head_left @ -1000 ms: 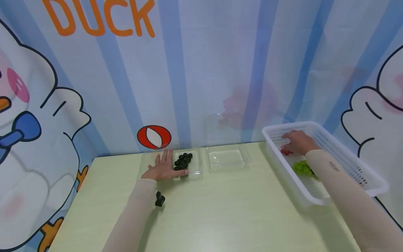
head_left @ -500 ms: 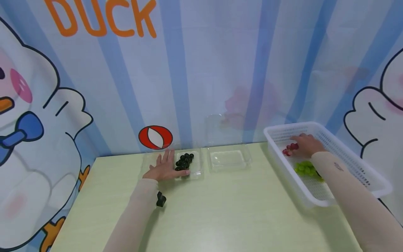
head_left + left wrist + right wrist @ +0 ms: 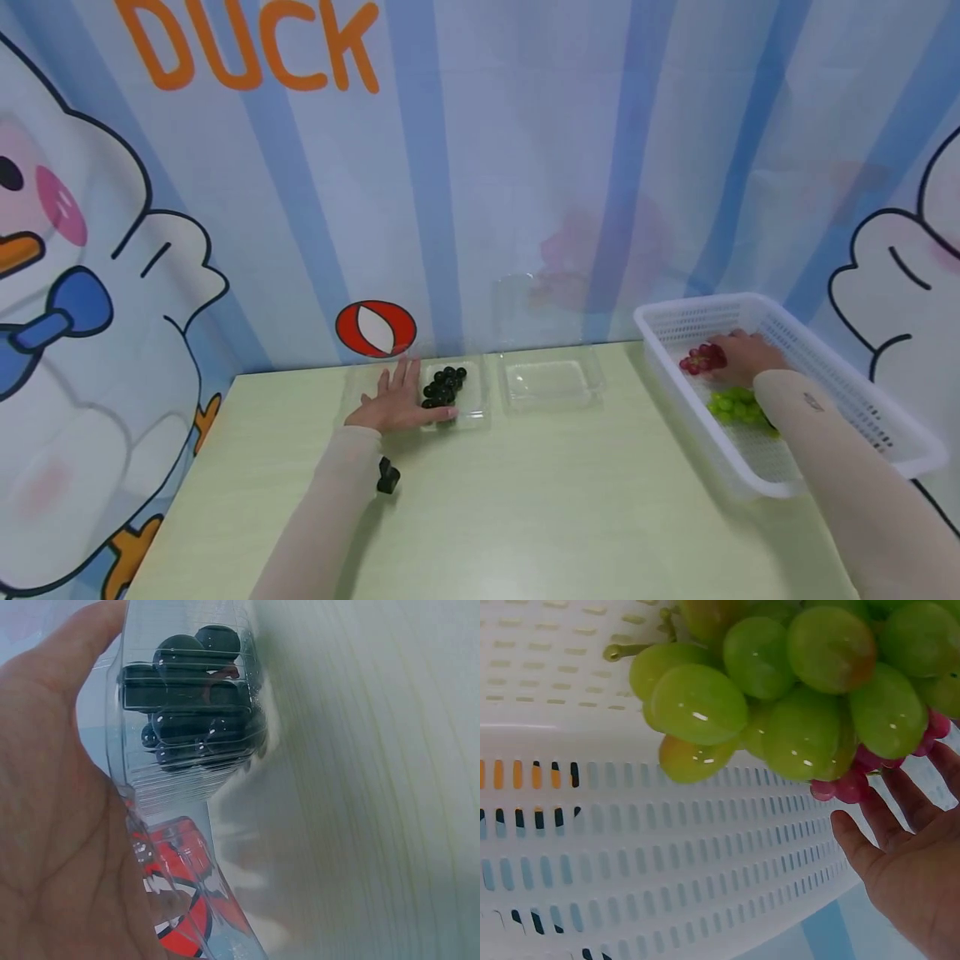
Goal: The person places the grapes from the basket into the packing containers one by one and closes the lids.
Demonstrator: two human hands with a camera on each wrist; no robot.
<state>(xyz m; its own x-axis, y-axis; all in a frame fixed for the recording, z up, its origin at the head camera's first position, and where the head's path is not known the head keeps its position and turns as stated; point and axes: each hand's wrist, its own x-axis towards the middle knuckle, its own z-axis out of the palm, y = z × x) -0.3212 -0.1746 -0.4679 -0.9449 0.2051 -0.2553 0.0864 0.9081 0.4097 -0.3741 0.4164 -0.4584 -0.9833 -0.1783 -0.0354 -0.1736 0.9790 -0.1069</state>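
In the head view my left hand (image 3: 397,404) lies with fingers spread over a clear plastic box (image 3: 474,400), its thumb along the front. A bunch of black grapes (image 3: 444,387) sits in that box; the left wrist view shows these black grapes (image 3: 195,697) through the clear wall, beside my palm (image 3: 52,802). My right hand (image 3: 746,358) is inside the white basket (image 3: 900,454) and holds a bunch of red grapes (image 3: 699,360) at its fingertips. Green grapes (image 3: 772,697) partly hide the red grapes (image 3: 851,784) in the right wrist view, so the grip is only partly visible.
A second clear plastic box (image 3: 551,379) stands with its lid upright, right of the first box. Green grapes (image 3: 738,408) lie in the basket just in front of my right hand. A printed duck curtain (image 3: 510,167) hangs behind the table (image 3: 525,508).
My right hand has moved right and nearer within the basket, and more of the red grapes shows beside its fingers. My left hand stays on the box. The head view has shifted slightly.
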